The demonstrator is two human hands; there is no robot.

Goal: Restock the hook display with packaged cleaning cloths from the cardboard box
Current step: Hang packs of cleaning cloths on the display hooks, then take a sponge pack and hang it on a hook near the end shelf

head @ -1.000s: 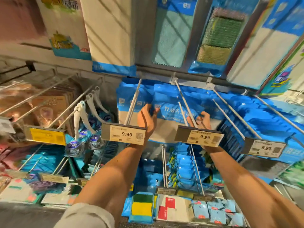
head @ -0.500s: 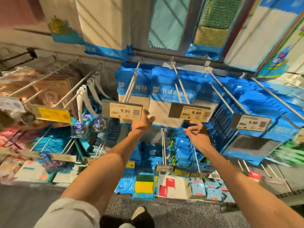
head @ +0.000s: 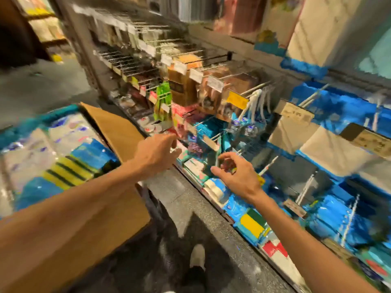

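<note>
At left of frame — cardboard box (head: 118, 132), open, stocked with packaged cleaning cloths (head: 63, 157): film-wrapped, judged light, soft and slippery. They are best pinched at the top header edge. Centre: left hand (head: 156, 154), fingers loosely spread, nothing held. Right of centre: right hand (head: 239, 176), fingers slackly curled, empty. Far right — hook display (head: 315, 95), blue packs (head: 342, 106) hung.
</note>
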